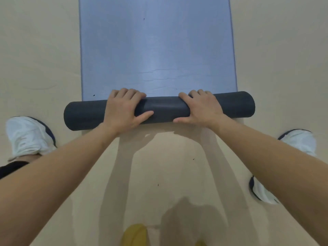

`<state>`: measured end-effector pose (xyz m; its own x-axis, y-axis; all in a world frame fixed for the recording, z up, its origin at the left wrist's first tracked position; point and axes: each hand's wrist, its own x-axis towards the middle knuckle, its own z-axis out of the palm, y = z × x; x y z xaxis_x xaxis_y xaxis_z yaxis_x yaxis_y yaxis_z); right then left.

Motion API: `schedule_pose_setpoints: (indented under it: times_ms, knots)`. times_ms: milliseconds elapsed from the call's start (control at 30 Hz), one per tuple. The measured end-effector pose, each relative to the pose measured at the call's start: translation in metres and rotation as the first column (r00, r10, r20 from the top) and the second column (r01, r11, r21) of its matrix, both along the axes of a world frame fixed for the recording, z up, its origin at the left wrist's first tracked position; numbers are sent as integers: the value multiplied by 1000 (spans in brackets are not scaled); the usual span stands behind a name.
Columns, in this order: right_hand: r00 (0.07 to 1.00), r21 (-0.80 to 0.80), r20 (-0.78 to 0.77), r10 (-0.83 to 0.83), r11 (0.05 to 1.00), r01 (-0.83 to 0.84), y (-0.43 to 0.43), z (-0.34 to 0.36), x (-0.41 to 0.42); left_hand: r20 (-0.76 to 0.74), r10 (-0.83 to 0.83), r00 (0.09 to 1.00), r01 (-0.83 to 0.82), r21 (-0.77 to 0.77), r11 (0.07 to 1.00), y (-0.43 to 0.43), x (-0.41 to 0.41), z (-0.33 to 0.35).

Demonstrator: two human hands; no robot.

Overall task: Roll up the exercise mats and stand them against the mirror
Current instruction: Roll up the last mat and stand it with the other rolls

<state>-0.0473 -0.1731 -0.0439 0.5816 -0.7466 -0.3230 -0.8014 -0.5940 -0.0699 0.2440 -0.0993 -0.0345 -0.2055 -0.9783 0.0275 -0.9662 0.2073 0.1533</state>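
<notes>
A blue exercise mat (156, 47) lies flat on the beige floor and runs away from me to the top of the view. Its near end is rolled into a dark grey roll (163, 108) that lies crosswise in front of me. My left hand (124, 109) is wrapped over the roll left of its middle, fingers curled over the far side and thumb on the near side. My right hand (200, 107) grips the roll the same way, right of the middle. No mirror is in view.
My feet in white shoes stand wide apart on the floor, the left shoe (28, 135) and the right shoe (300, 141) on either side of the roll. Bare beige floor (35, 59) flanks the mat. A yellow blurred shape (134, 235) shows at the bottom edge.
</notes>
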Motion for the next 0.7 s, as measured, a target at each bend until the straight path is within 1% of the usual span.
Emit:
schedule_pose_setpoints:
  times_ms: [33, 100, 167, 200, 267, 367, 500, 633, 700]
  knots:
    - [1000, 43, 4, -3, 999, 3, -9, 2, 2, 18, -9, 1000, 9, 8, 1000, 5, -3, -1]
    - [1000, 118, 15, 1, 993, -3, -27, 9, 6, 99, 20, 995, -32, 125, 992, 11, -11, -2]
    - [1000, 139, 27, 11, 990, -15, -38, 13, 8, 182, 57, 982, -93, 196, 976, 5, -18, -3]
    - [999, 131, 30, 14, 991, -18, -39, 13, 8, 199, 68, 978, -113, 224, 968, -1, -20, -3]
    - [999, 105, 29, 16, 994, -19, -36, 14, 6, 206, 44, 978, -101, 275, 956, -13, -22, 0]
    - [1000, 111, 24, -1, 994, -2, -23, 21, 4, 207, -57, 977, -12, 315, 949, -20, -20, 5]
    - [1000, 216, -3, -26, 976, 26, 9, 38, -8, 219, -145, 965, 57, 367, 929, 5, -31, 13]
    - [998, 306, -35, -44, 951, 53, 68, 44, -29, 174, -197, 965, 101, 447, 889, 59, -50, 18]
    - [998, 369, -41, -50, 927, 61, 99, 46, -39, 150, -233, 961, 128, 504, 854, 88, -57, 19]
